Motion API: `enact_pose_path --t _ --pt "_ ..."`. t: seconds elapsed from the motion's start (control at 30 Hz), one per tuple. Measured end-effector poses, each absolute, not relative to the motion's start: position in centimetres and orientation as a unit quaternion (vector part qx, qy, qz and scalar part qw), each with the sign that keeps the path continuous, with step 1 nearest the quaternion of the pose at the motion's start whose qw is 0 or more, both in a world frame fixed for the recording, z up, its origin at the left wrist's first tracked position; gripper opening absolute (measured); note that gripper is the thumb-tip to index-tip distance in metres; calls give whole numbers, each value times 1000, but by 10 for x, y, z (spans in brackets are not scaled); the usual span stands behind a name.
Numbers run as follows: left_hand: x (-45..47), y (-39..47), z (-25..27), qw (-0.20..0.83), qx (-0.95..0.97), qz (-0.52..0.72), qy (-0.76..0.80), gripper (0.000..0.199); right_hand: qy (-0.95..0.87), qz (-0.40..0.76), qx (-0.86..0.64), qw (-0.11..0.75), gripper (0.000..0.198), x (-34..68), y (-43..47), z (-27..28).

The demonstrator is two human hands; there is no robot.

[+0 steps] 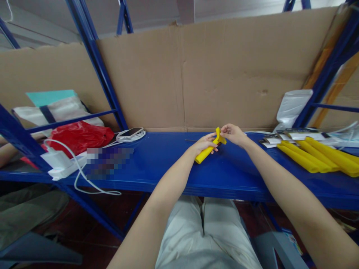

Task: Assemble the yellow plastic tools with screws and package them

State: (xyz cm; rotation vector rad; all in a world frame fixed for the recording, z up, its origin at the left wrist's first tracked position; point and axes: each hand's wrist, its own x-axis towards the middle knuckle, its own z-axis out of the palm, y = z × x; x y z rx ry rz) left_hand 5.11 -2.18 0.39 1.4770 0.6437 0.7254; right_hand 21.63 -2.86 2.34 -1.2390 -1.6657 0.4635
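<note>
A yellow tube (204, 155) of soft-looking material lies slantwise just above the blue shelf top (165, 164), its upper end spread into flaps. Wrapped round its middle is my left hand (206, 144), fingers closed. My right hand (232, 133) is at the upper end, fingertips bent together against the edge of a flap. Something small and dark shows beneath the flaps, too hidden to name. A thin dark rod (190, 140) lies left of my left hand.
Several yellow sleeves (316, 155) lie at right beside flat packets (300, 136) and a white bag (293, 106). On the left are a phone (131, 132), white cables, a power strip (63, 170) and a red bag (81, 136). Cardboard (224, 74) closes the back. Another person's arm (12, 149) shows far left.
</note>
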Motion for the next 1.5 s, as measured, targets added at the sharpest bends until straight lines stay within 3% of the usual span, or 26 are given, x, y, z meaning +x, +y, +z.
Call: enact_pose_path --t 0.77,1.0,1.27,1.5 --pt "48 -29 15 634 655 341 228 77 -647 253 -538 477 27 228 -32 29" --pt "49 -27 14 629 644 361 243 77 -677 191 -540 461 30 217 -21 18" --pt "54 -26 16 641 566 439 277 77 -694 -28 -647 315 52 218 -18 9" --pt "47 -10 12 618 406 548 391 72 -771 50 -628 90 36 217 -25 2"
